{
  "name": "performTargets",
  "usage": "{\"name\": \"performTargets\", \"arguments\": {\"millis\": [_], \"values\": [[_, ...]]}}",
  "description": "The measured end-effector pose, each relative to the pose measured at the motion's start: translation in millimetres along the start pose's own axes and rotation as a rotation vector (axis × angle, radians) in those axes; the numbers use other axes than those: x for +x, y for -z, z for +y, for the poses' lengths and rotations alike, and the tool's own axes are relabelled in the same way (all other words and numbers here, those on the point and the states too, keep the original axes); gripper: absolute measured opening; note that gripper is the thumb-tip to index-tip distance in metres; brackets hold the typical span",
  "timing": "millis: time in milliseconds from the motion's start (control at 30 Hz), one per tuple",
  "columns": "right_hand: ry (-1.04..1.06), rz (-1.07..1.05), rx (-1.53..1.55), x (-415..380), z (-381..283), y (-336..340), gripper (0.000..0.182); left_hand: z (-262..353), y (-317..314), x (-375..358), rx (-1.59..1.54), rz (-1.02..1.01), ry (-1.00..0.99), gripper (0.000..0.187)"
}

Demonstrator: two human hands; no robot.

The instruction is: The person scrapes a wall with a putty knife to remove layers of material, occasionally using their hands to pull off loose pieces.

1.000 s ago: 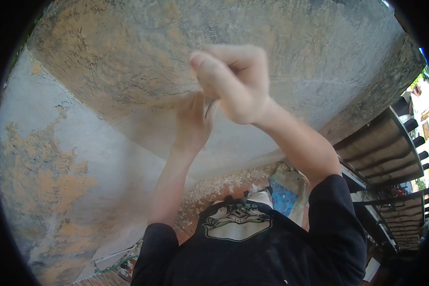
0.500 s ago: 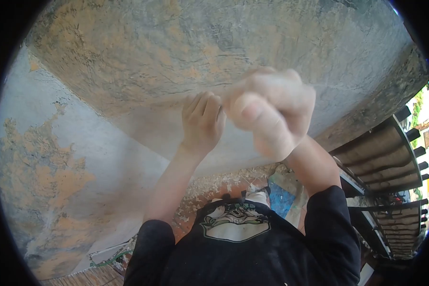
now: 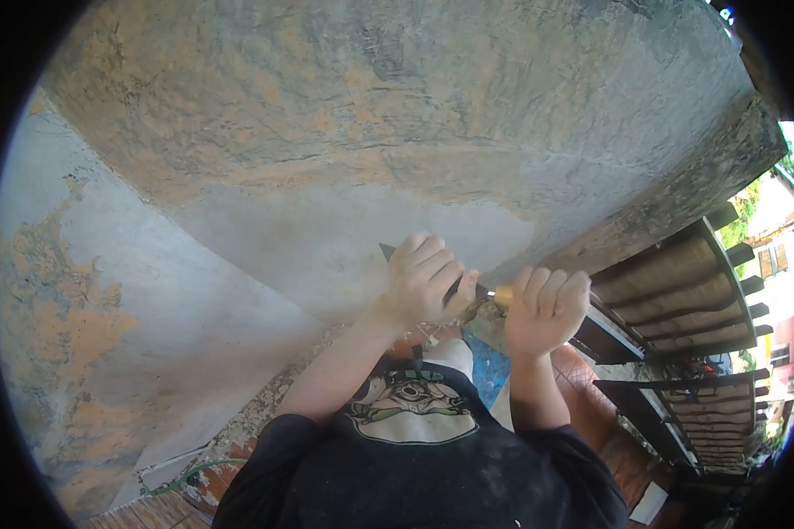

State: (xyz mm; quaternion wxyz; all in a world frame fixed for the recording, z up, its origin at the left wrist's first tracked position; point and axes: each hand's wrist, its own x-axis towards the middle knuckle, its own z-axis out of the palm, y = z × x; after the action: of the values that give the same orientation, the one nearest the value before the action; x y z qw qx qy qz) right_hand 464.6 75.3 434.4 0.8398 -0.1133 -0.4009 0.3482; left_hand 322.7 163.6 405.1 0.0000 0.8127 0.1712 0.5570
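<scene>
A wooden-handled tool with a dark metal blade [image 3: 385, 251] is held across in front of the wall between my two hands. My left hand [image 3: 425, 278] is closed around the blade, whose pointed end sticks out past the knuckles on the left. Around the yellowish handle [image 3: 504, 294] my right hand [image 3: 549, 309] is closed. Most of the blade is hidden by my fingers, so its exact kind cannot be made out. Beyond both hands stands a wall [image 3: 353, 115] with patchy orange and grey old paint and a smoother pale strip low down.
On the left another wall face [image 3: 71, 309] meets this one at a corner. Flakes of debris lie along the wall foot on reddish tiles [image 3: 582, 379]. A blue sheet [image 3: 487, 357] lies on the floor. Dark slatted gate panels [image 3: 670, 286] stand at the right.
My right hand, raised and blurred in front of the wall before, has come down and to the right. My left hand has moved right and lower. The tool's blade and handle now show.
</scene>
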Motion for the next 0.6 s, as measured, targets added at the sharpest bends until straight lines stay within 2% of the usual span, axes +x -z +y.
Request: {"name": "performTargets", "arguments": {"millis": [67,100,167,200,233,267,300,367,433,500,567,600], "values": [[-0.04,0.043,-0.357,-30.2,-1.2,22.0,0.024,-4.1,-18.3,-8.3,0.013,-0.031,-0.018,0.035],[-0.04,0.051,-0.367,-40.6,-6.0,32.2,0.024,-7.2,-24.1,-9.6,0.001,-0.033,-0.015,0.035],[-0.148,-0.118,-1.211,-55.5,-19.7,51.0,0.019,-13.3,-37.2,-11.2,-0.119,-0.244,-0.109,0.039],[-0.268,-0.217,-1.289,-57.5,-26.8,58.0,0.021,-14.3,-46.4,-10.2,-0.132,-0.244,-0.099,0.039],[-0.393,-0.323,-1.361,-58.0,-34.7,65.1,0.026,-15.0,-56.2,-7.5,-0.131,-0.3,-0.211,0.04],[-0.783,-0.172,-1.12,-63.0,-37.7,71.1,0.027,-14.9,-66.2,-3.5,-0.122,-0.351,-0.327,0.042],[-1.003,-0.081,-0.947,-58.7,-41.9,72.6,0.024,-10.1,-77.0,-0.2,-0.116,-0.339,-0.314,0.042],[-1.12,-0.254,-0.994,-50.4,-52.0,96.1,0.024,0.4,-99.8,7.0,-0.255,-0.297,-0.365,0.043],[-1.096,-0.225,-0.872,-39.0,-54.9,118.4,0.022,5.6,-119.1,11.6,-0.231,-0.289,-0.394,0.043],[-1.245,-0.198,-0.417,-16.8,-61.9,146.7,0.022,10.7,-131.4,29.0,-0.201,-0.206,-0.482,0.044],[-1.323,-0.187,-0.354,12.1,-73.1,162.0,0.023,11.0,-146.5,32.9,-0.147,-0.172,-0.462,0.044],[-1.276,-0.243,-0.383,27.2,-78.4,169.1,0.023,11.0,-154.5,35.3,-0.116,-0.152,-0.454,0.044]]}}
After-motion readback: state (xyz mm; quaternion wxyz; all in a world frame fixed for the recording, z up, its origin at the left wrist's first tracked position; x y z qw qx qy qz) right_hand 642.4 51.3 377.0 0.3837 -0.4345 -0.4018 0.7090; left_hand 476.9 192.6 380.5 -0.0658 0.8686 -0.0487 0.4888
